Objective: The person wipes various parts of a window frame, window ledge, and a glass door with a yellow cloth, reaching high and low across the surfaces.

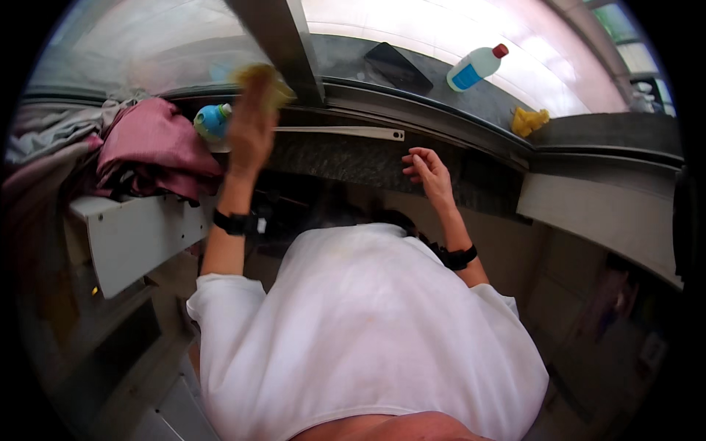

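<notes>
My left hand (253, 127) is raised at the window frame, blurred, with a yellow cloth (265, 80) under its fingers against the glass and the upright frame bar (292, 55). Just left of that wrist stands a blue and green bottle (210, 121), partly hidden. A long pale flat handle (353, 132) lies along the dark stone sill, its left end hidden behind my left hand. My right hand (427, 171) hovers near the handle's right end, fingers loosely curled and apart, with nothing seen in it.
Beyond the window track, a dark flat device (398, 67), a white bottle with a red cap (475, 67) and a crumpled yellow cloth (528, 121) rest on the outer ledge. Pink fabric (157, 143) is heaped at left, above a white board (143, 237). A pale panel (595, 215) juts in at right.
</notes>
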A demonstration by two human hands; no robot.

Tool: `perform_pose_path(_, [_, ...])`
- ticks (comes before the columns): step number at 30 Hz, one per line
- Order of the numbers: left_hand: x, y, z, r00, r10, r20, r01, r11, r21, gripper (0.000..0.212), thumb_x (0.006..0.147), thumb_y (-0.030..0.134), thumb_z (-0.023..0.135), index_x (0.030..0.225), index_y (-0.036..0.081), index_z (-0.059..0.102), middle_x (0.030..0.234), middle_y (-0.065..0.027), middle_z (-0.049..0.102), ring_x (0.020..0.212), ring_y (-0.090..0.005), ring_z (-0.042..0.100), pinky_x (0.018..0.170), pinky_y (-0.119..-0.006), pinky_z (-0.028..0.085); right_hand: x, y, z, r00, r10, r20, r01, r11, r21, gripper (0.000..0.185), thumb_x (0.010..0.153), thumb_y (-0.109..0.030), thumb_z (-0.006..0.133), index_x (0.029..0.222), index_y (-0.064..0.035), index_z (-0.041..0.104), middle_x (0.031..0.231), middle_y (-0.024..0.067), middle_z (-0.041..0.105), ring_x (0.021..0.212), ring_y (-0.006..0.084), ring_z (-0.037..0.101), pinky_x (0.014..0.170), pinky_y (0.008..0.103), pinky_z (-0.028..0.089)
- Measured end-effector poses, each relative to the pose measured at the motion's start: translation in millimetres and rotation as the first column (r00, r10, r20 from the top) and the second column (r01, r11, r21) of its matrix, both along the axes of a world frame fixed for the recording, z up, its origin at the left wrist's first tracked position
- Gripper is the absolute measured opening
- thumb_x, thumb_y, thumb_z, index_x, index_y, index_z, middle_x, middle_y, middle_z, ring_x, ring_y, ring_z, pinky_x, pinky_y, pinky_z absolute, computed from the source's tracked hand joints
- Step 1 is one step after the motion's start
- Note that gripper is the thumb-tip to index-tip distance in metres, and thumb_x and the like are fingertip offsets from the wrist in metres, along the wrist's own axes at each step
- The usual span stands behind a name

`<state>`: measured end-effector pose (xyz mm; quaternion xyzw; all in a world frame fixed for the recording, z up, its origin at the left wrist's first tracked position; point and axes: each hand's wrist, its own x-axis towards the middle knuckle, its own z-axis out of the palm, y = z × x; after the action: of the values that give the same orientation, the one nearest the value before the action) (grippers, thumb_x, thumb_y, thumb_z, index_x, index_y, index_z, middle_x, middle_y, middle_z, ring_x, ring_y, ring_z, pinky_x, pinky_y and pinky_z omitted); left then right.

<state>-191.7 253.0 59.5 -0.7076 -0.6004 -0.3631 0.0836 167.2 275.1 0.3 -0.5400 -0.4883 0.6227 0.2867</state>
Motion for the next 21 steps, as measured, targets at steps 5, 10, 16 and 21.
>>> perform_pose_path(5, [109, -51, -4, 0.839, -0.129, 0.528, 0.283, 0.933, -0.221, 0.039, 0.082, 0.004, 0.062, 0.120, 0.010, 0.058, 0.120, -0.0108, 0.060, 0.109, -0.0276, 0.058, 0.089, -0.033, 0.048, 21, 27, -4, 0.993, -0.028, -0.114, 0.041, 0.992, 0.115, 0.023, 0.094, -0.019, 0.050, 0.113, -0.0065, 0.055, 0.101, 0.0049, 0.065, 0.080, 0.0100, 0.063, 0.064, 0.0220, 0.046])
perform_pose_path(10, [181, -43, 4, 0.807, -0.281, 0.520, 0.477, 0.830, -0.291, 0.034, 0.083, 0.005, 0.062, 0.117, 0.006, 0.059, 0.114, -0.0124, 0.062, 0.104, -0.0272, 0.060, 0.088, -0.031, 0.048, 47, 27, 11, 0.985, -0.131, -0.116, 0.150, 0.972, 0.183, 0.024, 0.096, -0.019, 0.048, 0.115, -0.0049, 0.053, 0.100, 0.0058, 0.066, 0.082, 0.0103, 0.063, 0.066, 0.0225, 0.047])
perform_pose_path(16, [259, -35, -4, 0.780, -0.542, 0.313, 0.622, 0.726, -0.292, 0.020, 0.078, 0.019, 0.065, 0.097, 0.011, 0.066, 0.094, -0.0040, 0.065, 0.085, -0.0245, 0.061, 0.076, -0.034, 0.048, 87, 8, 8, 0.951, -0.264, -0.159, 0.299, 0.917, 0.266, 0.025, 0.097, -0.018, 0.044, 0.118, -0.0058, 0.051, 0.101, 0.0041, 0.065, 0.083, 0.0090, 0.062, 0.068, 0.0222, 0.047])
perform_pose_path(21, [324, -28, -26, 0.603, -0.583, 0.545, 0.740, 0.155, -0.654, 0.018, 0.084, 0.017, 0.060, 0.101, 0.014, 0.066, 0.094, -0.0067, 0.064, 0.089, -0.0249, 0.059, 0.078, -0.036, 0.047, 114, -10, 8, 0.935, -0.355, -0.017, 0.329, 0.846, 0.420, 0.025, 0.097, -0.017, 0.043, 0.120, -0.0061, 0.049, 0.105, 0.0052, 0.063, 0.086, 0.0117, 0.062, 0.071, 0.0246, 0.048])
